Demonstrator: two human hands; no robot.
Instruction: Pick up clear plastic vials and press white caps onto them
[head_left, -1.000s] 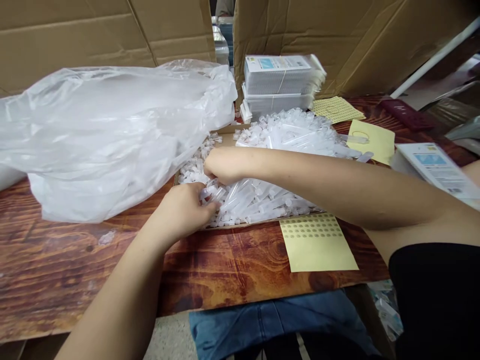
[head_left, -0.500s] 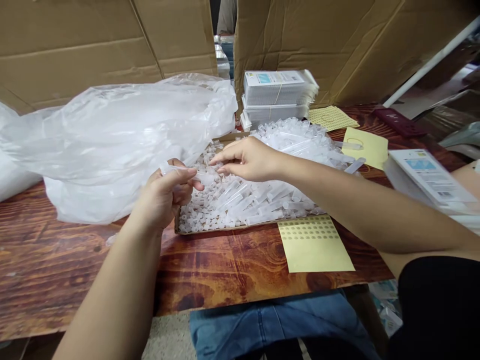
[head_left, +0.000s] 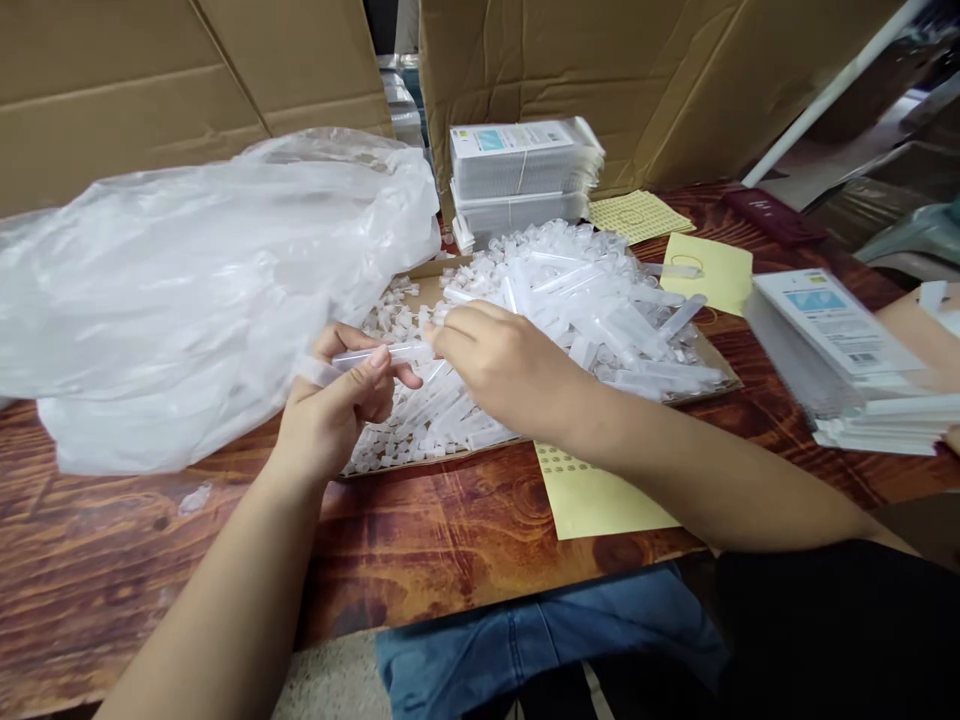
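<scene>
My left hand (head_left: 341, 400) is closed around a clear plastic tube (head_left: 382, 355), held almost level with its far end pointing right. At that end the fingers of my right hand (head_left: 487, 360) pinch a small whitish piece, apparently a plastic cap, mostly hidden by the fingertips. Both hands are over a shallow cardboard tray (head_left: 720, 375). Small white caps (head_left: 382, 440) are scattered along the tray's left side. Loose clear tubes (head_left: 555, 290) are heaped in its middle and right, partly behind my right hand.
A large translucent plastic bag (head_left: 210, 290) lies left of the tray. Banded packs of cards (head_left: 517, 165) stand behind it. Yellow sticker sheets (head_left: 600, 505) lie in front and at back right. Another person's hand (head_left: 919, 335) is beside more cards (head_left: 840, 320) at right. Cardboard panels (head_left: 540, 70) rise behind.
My right hand has come from over the small caps to the tube's end, its fingers now closed. The left hand still holds the tube. The view has shifted slightly rightward.
</scene>
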